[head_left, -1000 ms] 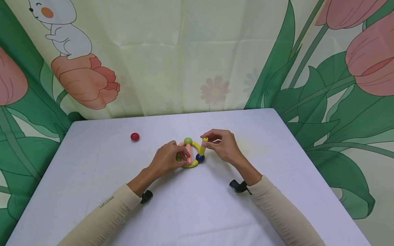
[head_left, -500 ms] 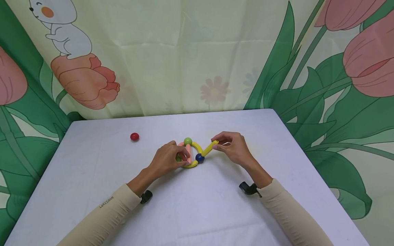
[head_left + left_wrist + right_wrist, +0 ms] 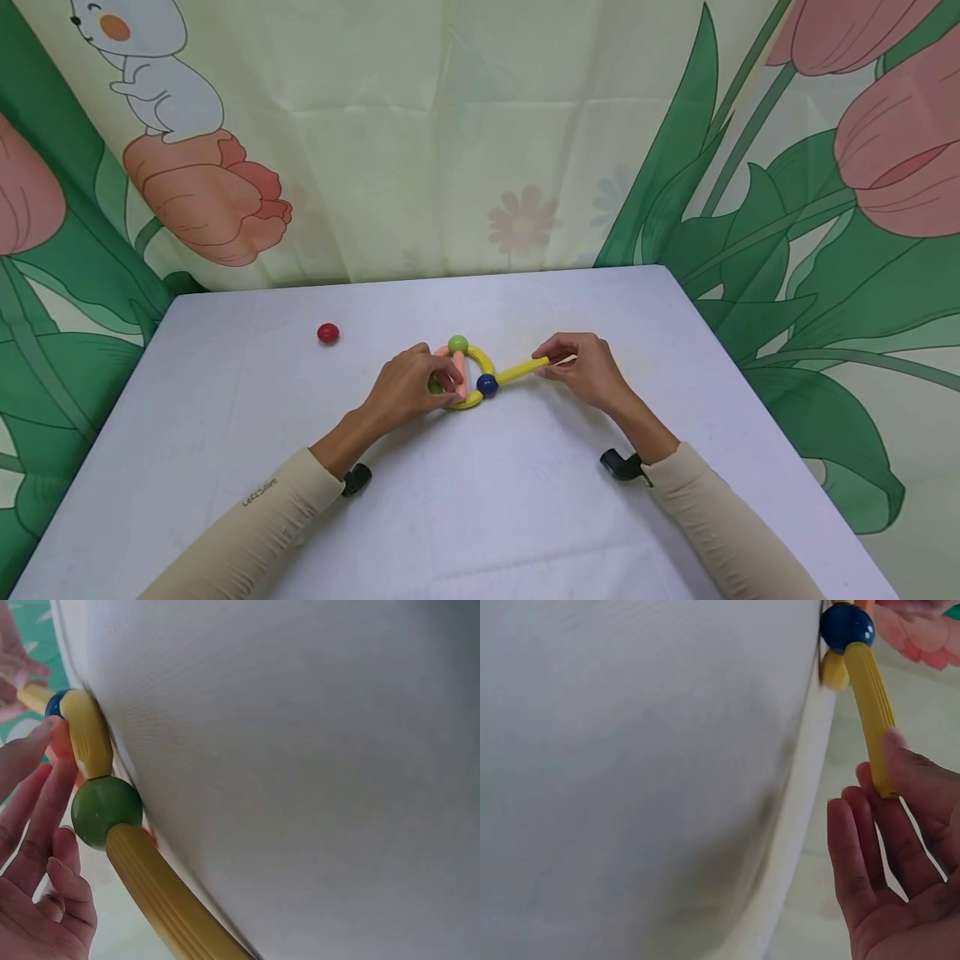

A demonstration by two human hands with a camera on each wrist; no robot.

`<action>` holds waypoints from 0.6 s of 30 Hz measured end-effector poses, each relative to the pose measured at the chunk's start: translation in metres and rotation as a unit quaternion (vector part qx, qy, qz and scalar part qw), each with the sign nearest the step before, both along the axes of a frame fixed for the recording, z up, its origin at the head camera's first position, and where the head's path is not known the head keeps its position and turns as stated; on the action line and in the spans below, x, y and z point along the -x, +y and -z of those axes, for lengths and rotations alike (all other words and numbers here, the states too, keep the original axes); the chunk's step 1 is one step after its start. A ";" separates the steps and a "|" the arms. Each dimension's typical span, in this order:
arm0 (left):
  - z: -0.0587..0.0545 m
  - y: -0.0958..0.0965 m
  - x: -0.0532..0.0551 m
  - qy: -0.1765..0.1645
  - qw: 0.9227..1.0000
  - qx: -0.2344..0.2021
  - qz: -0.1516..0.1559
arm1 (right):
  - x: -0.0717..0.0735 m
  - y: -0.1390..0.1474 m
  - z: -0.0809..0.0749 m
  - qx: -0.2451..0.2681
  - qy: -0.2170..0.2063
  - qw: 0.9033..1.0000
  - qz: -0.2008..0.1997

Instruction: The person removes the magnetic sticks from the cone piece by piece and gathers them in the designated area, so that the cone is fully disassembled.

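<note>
A ring of magnetic-style building rods and balls lies mid-table. My left hand (image 3: 408, 379) pinches the pink rod (image 3: 460, 372) across it, thumb and fingertips near its close end. Curved yellow rods (image 3: 483, 361) meet a light green ball (image 3: 458, 343) at the back and a dark blue ball (image 3: 487, 384) at the right. My right hand (image 3: 588, 367) pinches the outer end of a straight yellow rod (image 3: 870, 712), whose other end meets the blue ball. In the left wrist view, another green ball (image 3: 106, 811) joins two yellow rods, largely hidden by my left hand in the head view.
A loose red ball (image 3: 328, 333) sits farther back on the left of the white-covered table (image 3: 480, 517). Behind the table's far edge hangs a printed curtain (image 3: 375, 167) with tulips and leaves. Small black wrist cameras (image 3: 621, 464) are strapped beneath both sleeves.
My right hand has moved right and nearer, tilting the straight yellow rod down from nearly upright to a low slant pointing right, its end still at the blue ball. My left hand stays put.
</note>
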State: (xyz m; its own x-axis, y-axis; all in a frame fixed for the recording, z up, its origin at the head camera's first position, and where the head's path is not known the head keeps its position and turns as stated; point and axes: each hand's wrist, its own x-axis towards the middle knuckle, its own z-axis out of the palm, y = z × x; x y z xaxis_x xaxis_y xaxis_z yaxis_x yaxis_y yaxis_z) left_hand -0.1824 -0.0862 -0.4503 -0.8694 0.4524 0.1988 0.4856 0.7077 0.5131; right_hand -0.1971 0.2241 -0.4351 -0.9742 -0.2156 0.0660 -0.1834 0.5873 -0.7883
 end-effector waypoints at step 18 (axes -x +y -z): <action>0.001 0.001 0.000 0.003 1.000 0.006 -0.003 | 0.003 0.000 0.016 -0.126 -0.022 0.992 0.001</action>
